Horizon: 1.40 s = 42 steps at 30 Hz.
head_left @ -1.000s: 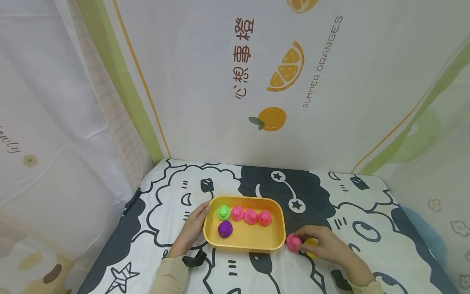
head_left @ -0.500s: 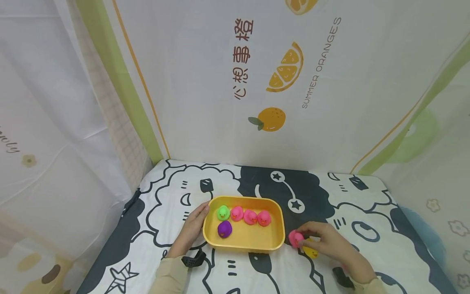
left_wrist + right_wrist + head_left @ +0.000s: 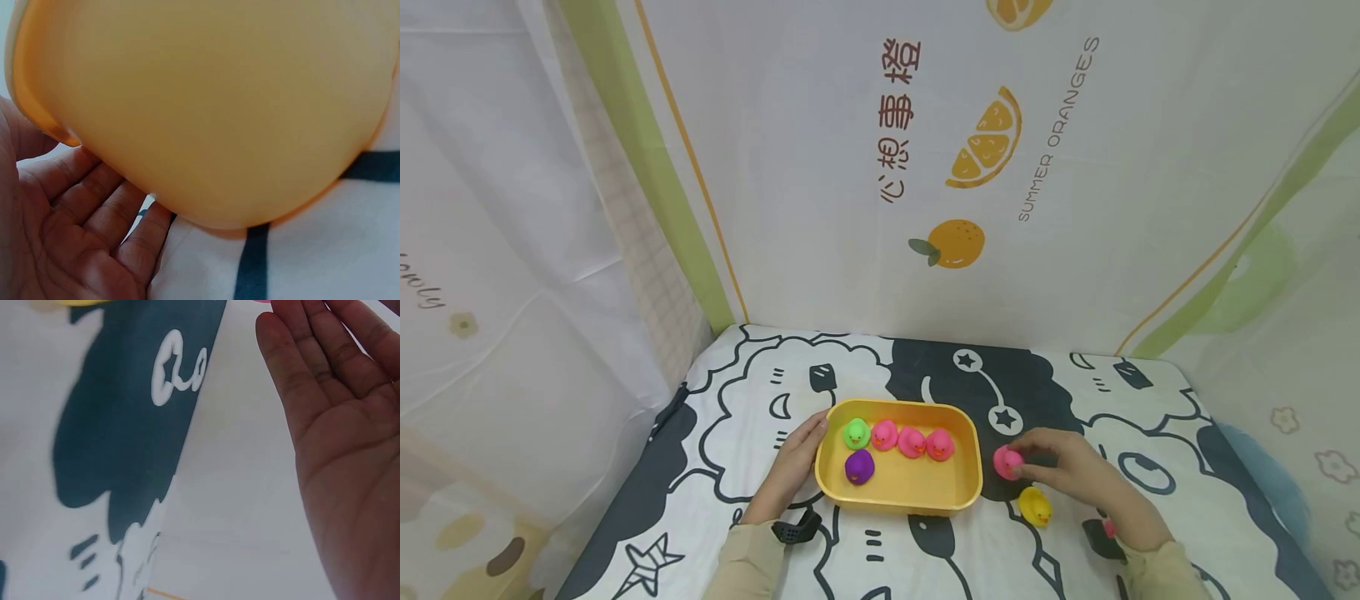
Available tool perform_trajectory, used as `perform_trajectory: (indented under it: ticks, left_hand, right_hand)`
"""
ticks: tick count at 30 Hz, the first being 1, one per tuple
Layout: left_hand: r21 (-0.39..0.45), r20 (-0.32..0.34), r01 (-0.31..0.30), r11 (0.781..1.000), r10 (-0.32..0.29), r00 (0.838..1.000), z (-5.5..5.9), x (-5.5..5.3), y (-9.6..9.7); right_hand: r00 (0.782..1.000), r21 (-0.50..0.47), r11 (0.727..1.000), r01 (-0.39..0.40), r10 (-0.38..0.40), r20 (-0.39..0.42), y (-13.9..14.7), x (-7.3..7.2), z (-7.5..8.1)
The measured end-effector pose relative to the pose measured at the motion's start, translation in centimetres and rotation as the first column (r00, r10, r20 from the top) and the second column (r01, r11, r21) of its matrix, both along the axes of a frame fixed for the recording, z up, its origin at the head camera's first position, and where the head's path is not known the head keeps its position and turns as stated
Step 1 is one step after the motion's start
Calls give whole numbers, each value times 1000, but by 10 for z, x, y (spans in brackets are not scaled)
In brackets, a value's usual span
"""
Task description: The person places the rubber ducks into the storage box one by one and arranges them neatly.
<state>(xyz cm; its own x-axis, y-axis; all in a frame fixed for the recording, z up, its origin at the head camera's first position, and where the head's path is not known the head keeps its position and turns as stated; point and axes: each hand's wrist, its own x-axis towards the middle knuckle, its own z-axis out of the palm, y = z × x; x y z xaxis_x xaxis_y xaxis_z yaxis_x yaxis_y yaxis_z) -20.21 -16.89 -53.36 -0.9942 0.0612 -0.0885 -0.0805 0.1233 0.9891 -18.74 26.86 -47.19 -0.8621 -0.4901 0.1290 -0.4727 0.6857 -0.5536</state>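
In the head view my right hand [image 3: 1067, 467] pinches a pink rubber duck [image 3: 1006, 462] between thumb and fingers, just right of the yellow tray [image 3: 895, 508]. Only a sliver of pink shows past my right fingertips in the right wrist view. A yellow rubber duck [image 3: 1036, 506] sits on the cloth below that hand. My left hand [image 3: 792, 467] rests against the tray's left end, its fingers extended along the outer wall [image 3: 206, 125]. Inside the tray a green duck [image 3: 857, 434] and three pink ducks [image 3: 912, 442] form a row, with a purple duck [image 3: 860, 467] in front.
A black-and-white cartoon cloth [image 3: 760, 375] covers the table. Something small and pink [image 3: 1109, 527] peeks out beside my right wrist. White printed curtains [image 3: 820, 208] close off the back and both sides.
My right hand has moved back and slightly right with the pink duck, away from the yellow duck, which now shows fully. The left hand and tray have stayed put.
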Motion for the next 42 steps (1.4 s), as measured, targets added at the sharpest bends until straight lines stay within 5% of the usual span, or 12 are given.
perform_trajectory:
  ticks: [17, 30, 42]
  left_hand:
    - [6, 4, 2, 1000, -2, 1000, -1, -1, 0]
    - [6, -5, 9, 1000, -9, 1000, -3, -4, 1]
    - [-1, 4, -6, 1000, 6, 1000, 0, 0, 0]
  right_hand:
    - [983, 10, 990, -141, 141, -121, -24, -34, 35]
    - [963, -76, 960, -268, 265, -46, -66, -45, 34]
    - [953, -38, 954, -297, 298, 52, -116, -54, 26]
